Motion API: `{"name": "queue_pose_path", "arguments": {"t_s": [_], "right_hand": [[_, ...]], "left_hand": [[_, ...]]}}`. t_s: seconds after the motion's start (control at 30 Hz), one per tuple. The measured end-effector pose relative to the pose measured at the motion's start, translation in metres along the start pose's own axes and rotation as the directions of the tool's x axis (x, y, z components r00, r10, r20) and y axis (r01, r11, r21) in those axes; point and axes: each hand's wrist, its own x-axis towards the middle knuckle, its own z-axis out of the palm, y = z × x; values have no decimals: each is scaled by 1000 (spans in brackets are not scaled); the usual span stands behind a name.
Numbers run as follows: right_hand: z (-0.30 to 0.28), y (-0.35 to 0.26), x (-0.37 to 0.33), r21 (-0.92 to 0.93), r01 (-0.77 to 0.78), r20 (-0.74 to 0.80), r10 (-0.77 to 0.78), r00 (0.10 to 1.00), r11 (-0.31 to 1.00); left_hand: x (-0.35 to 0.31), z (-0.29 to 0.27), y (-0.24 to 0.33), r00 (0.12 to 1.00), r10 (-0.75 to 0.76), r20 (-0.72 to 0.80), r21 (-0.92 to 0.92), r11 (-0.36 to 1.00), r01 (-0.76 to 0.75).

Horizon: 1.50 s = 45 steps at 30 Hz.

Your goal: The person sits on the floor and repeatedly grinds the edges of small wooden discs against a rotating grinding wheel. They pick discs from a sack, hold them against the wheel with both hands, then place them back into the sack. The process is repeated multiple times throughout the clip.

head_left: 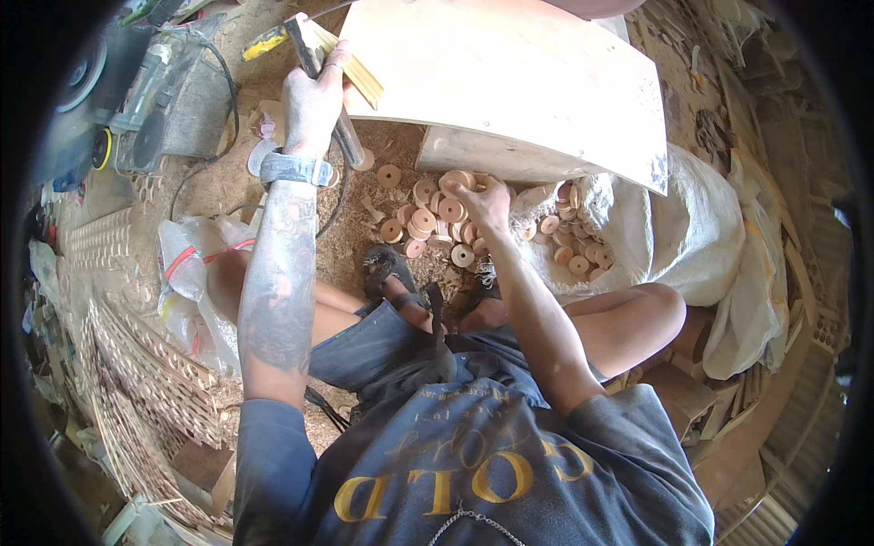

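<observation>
Pale matt wooden discs [437, 223], smooth raw plywood board [510, 82], coarse white woven sack [683, 227], sawdust-covered floor [228, 182]

left hand [312, 102] gripping hammer [319, 68], right hand [482, 202] among wooden discs [428, 221]

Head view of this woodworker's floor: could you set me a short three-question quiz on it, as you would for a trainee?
1. True or false: the left hand grips a hammer.
2. What does the right hand touch? A) a saw B) the pile of wooden discs C) a cup
3. Fill in: more discs spill from a white ____ on the person's right.

Key: 1 true; 2 B; 3 sack. The hammer is held up near the edge of the pale wooden board, and the right hand reaches under that board into the discs lying on the sawdust floor.
</observation>
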Motion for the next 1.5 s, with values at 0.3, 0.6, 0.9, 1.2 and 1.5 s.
{"name": "queue_pose_path", "arguments": {"t_s": [0.3,0.6,0.9,1.2,1.5], "right_hand": [[35,4,-7,-446,274,-62,-335,940,852],[36,21,3,-237,219,-92,-246,965,947],[59,-18,-18,-467,225,52,-228,972,855],[-143,-100,-49,-71,765,-429,-712,556,640],[-201,-64,54,-508,500,-472,-713,519,701]], "left_hand": [[1,7,-3,993,77,-87,-70,994,-83],[-2,1,5,1000,4,-7,79,997,-4],[-2,0,5,1000,-30,6,43,999,29],[1,0,0,999,51,-8,219,975,-48],[8,1,-7,998,46,38,44,998,-48]]}}
